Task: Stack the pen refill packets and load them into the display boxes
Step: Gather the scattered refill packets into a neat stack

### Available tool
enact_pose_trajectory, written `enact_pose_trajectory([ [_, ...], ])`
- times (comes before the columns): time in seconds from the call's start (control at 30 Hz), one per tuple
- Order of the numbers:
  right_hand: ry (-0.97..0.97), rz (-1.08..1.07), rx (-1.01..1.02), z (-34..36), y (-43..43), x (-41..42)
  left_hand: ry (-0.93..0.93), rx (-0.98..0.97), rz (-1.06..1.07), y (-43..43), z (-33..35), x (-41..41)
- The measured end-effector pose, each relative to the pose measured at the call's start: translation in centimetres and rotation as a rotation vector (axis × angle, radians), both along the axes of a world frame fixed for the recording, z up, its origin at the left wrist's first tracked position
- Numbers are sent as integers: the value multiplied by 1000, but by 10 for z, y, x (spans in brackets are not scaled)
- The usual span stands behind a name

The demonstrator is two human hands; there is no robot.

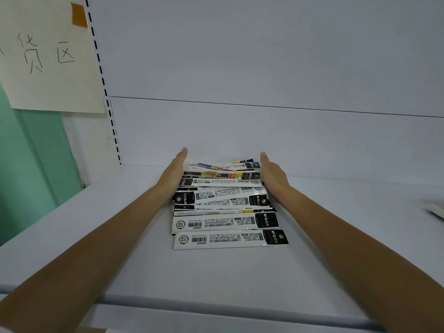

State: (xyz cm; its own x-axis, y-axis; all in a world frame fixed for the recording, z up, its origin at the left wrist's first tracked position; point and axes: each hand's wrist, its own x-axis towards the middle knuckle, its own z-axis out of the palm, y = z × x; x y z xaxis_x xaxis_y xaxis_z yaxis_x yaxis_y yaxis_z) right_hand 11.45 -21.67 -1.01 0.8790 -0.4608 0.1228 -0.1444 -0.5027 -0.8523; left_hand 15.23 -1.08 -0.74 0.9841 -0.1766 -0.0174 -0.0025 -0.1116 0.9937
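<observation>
**Head view.** The white shelf (pixel 96 236) and its white back panel (pixel 264 56) filled most of my remote feed. A green wall (pixel 28 152) stood at the left. A paper sign (pixel 48 87) with handwritten characters hung above it, beside a slotted upright (pixel 105 92).

The pen refill packets (pixel 225 205) lay on the shelf near its middle. They formed a loose, overlapping pile that ran from the front toward the panel, with each packet set crosswise.

I saw the left hand (pixel 174 171) pressed flat against the pile's left ends and the right hand (pixel 272 176) flat against its right ends. The fingers of both were straight and close together, pointing toward the panel and gripping nothing.

A strip of brown tape (pixel 79 15) held the sign's top corner. A small white object (pixel 434 210) at the right edge was too cut off to identify.
</observation>
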Motion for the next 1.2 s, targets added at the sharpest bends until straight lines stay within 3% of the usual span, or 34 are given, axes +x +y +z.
enact_pose_trajectory([
  [0.13, -55, 26, 147, 0, -8, 6, 15, -71, 48, -3, 1, 2],
  [0.27, 38, 182, 270, -3, 1, 8, -11, -21, -1, -12, 4, -2],
  [0.4, 36, 151, 334, -5, 2, 9, 36, -98, -10, -8, 6, 11],
  [0.57, 18, 164, 349, 0, -2, 4, -35, 97, -126, -12, 10, -5],
  [0.67, -21, 139, 174, 11, -7, -8, -222, 323, -78, -2, 10, -3],
  [0.73, -5, 223, 29, 15, -7, -17, -373, 486, -177, 3, 9, -13],
  [0.8, 82, 348, -184, 10, -1, -27, -534, 779, -389, 6, -3, -21],
  [0.87, 94, 365, -349, 0, 1, -32, -673, 1026, -312, 10, -13, -24],
  [0.97, -147, 227, -463, 8, 0, -50, -883, 812, 1, 25, 6, -43],
  [1.03, -224, 333, -486, 21, -2, -70, -902, 668, -105, 36, 16, -66],
  [1.13, 42, 622, -557, 30, 14, -101, -849, 885, -387, 42, 2, -104],
  [1.2, 51, 655, -704, 20, 24, -107, -872, 977, -433, 42, -11, -109],
])
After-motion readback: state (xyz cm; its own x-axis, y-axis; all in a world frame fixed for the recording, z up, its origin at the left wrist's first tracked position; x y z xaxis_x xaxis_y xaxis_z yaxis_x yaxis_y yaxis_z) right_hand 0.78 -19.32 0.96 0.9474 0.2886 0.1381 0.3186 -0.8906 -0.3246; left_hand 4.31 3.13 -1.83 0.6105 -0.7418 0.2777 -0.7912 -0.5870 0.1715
